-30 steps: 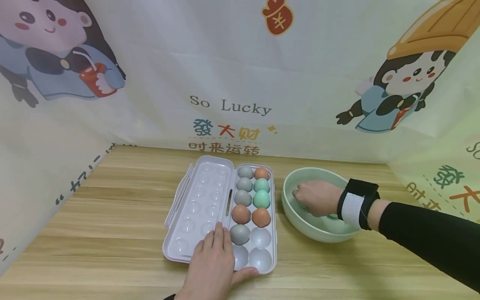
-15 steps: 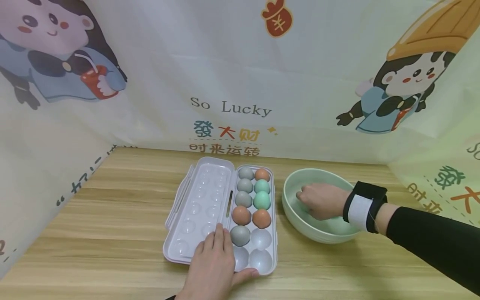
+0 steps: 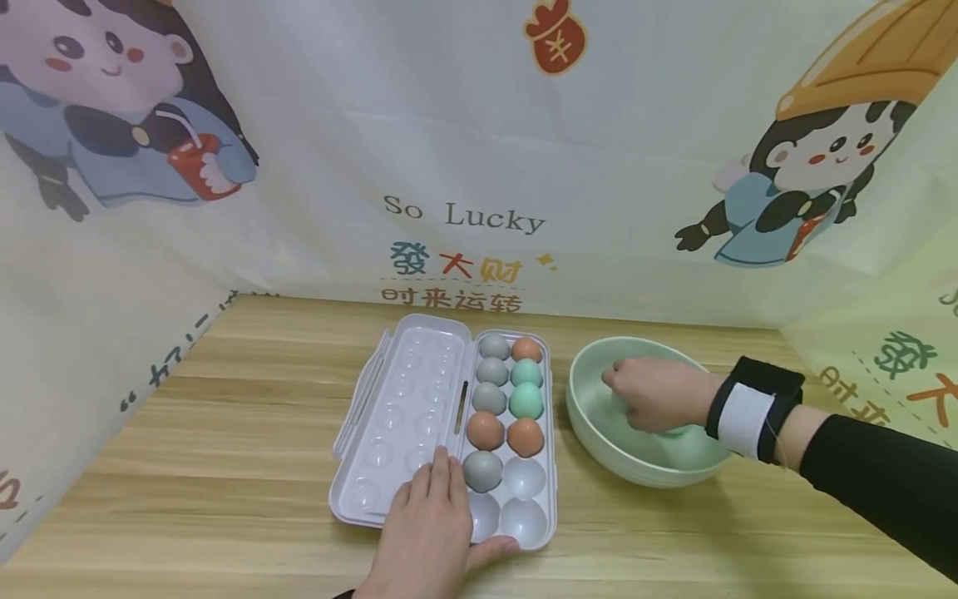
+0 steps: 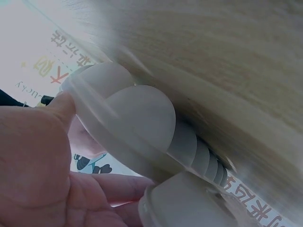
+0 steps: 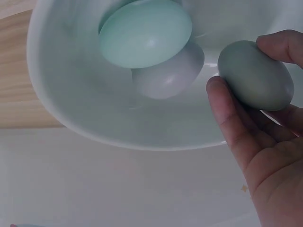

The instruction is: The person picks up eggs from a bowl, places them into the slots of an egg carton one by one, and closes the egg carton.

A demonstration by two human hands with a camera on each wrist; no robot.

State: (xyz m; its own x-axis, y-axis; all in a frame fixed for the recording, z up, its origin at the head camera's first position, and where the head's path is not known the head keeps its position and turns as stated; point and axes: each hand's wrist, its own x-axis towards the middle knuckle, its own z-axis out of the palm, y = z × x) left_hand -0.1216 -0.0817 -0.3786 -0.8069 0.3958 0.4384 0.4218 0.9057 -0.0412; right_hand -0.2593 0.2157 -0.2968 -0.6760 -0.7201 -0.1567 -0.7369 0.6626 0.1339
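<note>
A lilac-white egg carton (image 3: 430,391) lies open, lid to the left. Its right half holds grey, brown and mint-green eggs (image 3: 527,401), with bare cups (image 3: 524,522) at the near end. My left hand (image 3: 428,520) rests on the near middle of the carton, fingers straight, thumb along the front edge. In the left wrist view the thumb touches the rim. My right hand (image 3: 662,393) is inside a pale green bowl (image 3: 644,474). In the right wrist view its fingertips and thumb hold a grey-green egg (image 5: 255,75). A mint-green egg (image 5: 147,33) and a paler egg (image 5: 170,75) lie in the bowl.
The carton and bowl stand side by side on a wood-grain table (image 3: 209,449). A printed cloth (image 3: 464,125) hangs behind and along both sides. A black strap with a white patch (image 3: 746,418) wraps the right wrist.
My right hand has shifted a little to the right within the bowl. The left hand and the carton have stayed in place, and the head view has shifted slightly.
</note>
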